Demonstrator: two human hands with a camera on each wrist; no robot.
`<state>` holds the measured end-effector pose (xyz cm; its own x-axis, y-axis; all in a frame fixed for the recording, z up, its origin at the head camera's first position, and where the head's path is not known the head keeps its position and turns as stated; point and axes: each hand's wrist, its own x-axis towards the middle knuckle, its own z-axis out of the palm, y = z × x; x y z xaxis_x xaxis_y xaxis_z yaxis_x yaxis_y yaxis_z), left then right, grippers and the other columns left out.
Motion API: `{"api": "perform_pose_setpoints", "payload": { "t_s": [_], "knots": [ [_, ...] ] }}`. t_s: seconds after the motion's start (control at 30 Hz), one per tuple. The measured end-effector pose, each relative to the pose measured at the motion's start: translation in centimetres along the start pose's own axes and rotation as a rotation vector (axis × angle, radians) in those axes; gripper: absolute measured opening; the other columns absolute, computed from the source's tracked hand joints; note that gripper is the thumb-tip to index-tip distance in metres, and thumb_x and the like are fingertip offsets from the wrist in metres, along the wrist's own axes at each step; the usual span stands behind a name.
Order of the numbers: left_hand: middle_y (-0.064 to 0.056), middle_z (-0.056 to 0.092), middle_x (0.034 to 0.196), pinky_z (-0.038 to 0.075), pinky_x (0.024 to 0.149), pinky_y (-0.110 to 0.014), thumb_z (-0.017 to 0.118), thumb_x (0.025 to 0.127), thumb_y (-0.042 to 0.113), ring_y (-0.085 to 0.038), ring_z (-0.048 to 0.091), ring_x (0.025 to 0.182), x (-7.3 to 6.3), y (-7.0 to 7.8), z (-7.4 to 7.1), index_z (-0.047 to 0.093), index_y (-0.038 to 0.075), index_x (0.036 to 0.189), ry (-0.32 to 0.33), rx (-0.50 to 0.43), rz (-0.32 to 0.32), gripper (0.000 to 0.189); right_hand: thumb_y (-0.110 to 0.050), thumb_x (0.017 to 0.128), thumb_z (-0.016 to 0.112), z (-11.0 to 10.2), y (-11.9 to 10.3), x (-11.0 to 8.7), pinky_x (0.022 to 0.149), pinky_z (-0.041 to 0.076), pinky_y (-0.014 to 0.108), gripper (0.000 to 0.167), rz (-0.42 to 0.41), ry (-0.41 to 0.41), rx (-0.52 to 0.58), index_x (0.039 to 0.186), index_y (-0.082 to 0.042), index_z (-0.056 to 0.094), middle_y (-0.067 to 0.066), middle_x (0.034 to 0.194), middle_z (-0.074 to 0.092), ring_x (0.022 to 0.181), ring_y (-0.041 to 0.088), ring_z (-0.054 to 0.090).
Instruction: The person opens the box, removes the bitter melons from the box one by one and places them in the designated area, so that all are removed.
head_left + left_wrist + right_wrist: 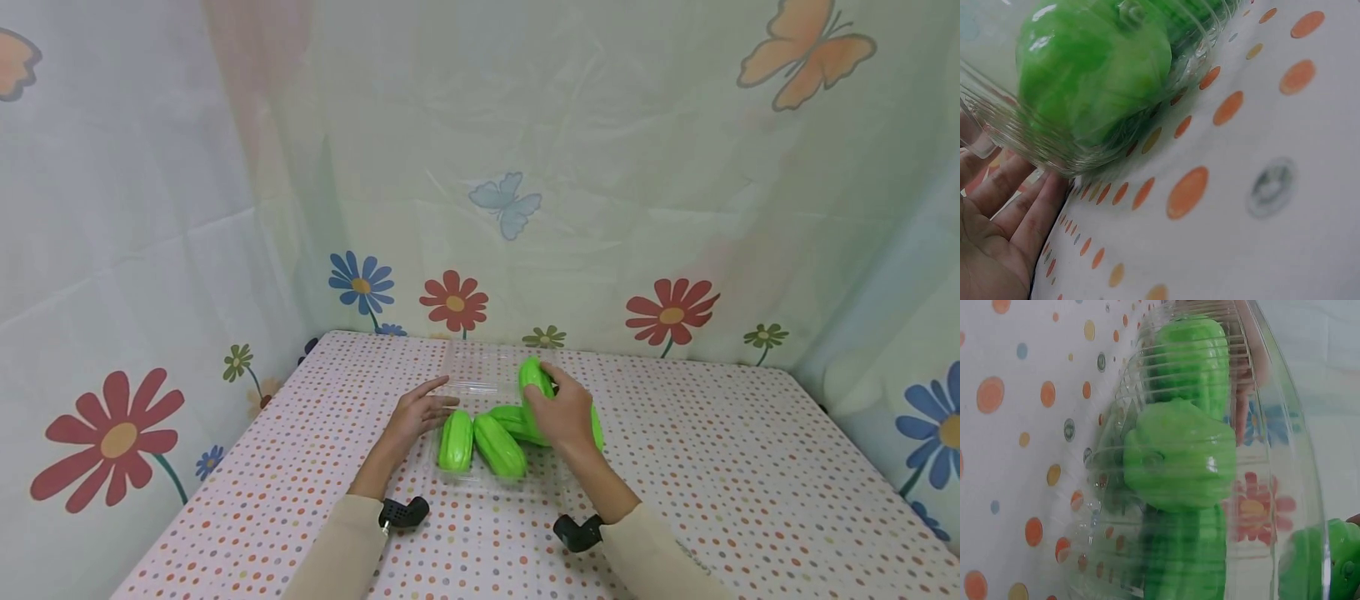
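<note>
A clear plastic clamshell box [468, 477] stands on the table, its lid [480, 367] laid back toward the wall. Several ridged green toy cucumbers lie in it: one at the left [456, 442], one slanting beside it [499, 447], and another crosswise [513, 421] behind. My right hand [562, 408] grips a further cucumber [532, 375] from its right side, tilted above the box's back right. A cucumber [597, 429] shows partly behind that hand. With fingers extended, my left hand [411, 419] is at the box's left wall; its fingertips [1054, 194] are right against the plastic.
A white cloth [720, 467] with coloured dots covers the table. Behind it hangs a curtain [585, 250] printed with flowers and butterflies, which also closes off both sides. Each wrist carries a small black camera, such as the left one [405, 512].
</note>
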<state>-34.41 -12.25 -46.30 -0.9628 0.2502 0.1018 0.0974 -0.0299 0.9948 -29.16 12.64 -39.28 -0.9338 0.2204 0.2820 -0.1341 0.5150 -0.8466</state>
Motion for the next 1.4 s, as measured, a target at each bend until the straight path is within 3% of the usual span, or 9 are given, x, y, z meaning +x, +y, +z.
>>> {"api": "perform_pose_setpoints", "payload": {
  "t_s": [0.23,0.47,0.73,1.17,1.4],
  "knots": [
    [-0.023,0.065,0.133,0.051,0.105,-0.045,0.042,0.103,0.011,-0.037,0.063,0.122,0.0,-0.2,0.0,0.041,0.008,0.155,0.003,0.011,-0.004,0.052,-0.017,0.087,0.061,-0.8,0.7,0.4,0.064,0.050,0.029,0.059,0.032,0.024,-0.011,0.144,-0.006,0.056,0.020,0.127,0.065,0.092,0.027,0.059],
    [-0.023,0.065,0.132,0.051,0.104,-0.045,0.041,0.103,0.011,-0.036,0.064,0.121,0.1,-0.1,0.1,0.041,0.007,0.155,0.010,0.018,0.002,0.053,-0.015,0.087,0.061,-1.7,0.7,0.8,0.088,0.052,0.041,0.059,0.092,0.041,0.036,0.145,-0.006,0.055,0.019,0.133,0.061,0.112,0.031,0.057],
    [-0.023,0.065,0.132,0.051,0.104,-0.045,0.042,0.103,0.011,-0.036,0.064,0.121,0.1,-0.2,0.0,0.041,0.007,0.155,0.003,0.014,0.006,0.053,-0.016,0.088,0.060,-2.8,1.1,1.2,0.081,0.050,0.037,0.060,0.161,0.049,0.061,0.147,-0.007,0.054,0.019,0.137,0.059,0.109,0.030,0.056],
    [-0.024,0.064,0.133,0.052,0.103,-0.044,0.042,0.103,0.011,-0.034,0.065,0.119,0.0,0.2,0.1,0.042,0.007,0.155,0.009,0.021,0.009,0.053,-0.015,0.092,0.058,-4.7,1.5,1.9,0.101,0.049,0.049,0.060,0.243,0.066,0.105,0.151,-0.006,0.049,0.021,0.151,0.049,0.129,0.035,0.050],
    [-0.025,0.064,0.132,0.052,0.103,-0.044,0.042,0.102,0.010,-0.034,0.066,0.117,-0.1,0.2,0.2,0.042,0.006,0.155,0.016,0.020,0.008,0.052,-0.013,0.091,0.058,-5.6,2.2,2.3,0.102,0.048,0.048,0.061,0.257,0.085,0.118,0.151,-0.007,0.049,0.019,0.153,0.047,0.131,0.035,0.050]
  ]
}}
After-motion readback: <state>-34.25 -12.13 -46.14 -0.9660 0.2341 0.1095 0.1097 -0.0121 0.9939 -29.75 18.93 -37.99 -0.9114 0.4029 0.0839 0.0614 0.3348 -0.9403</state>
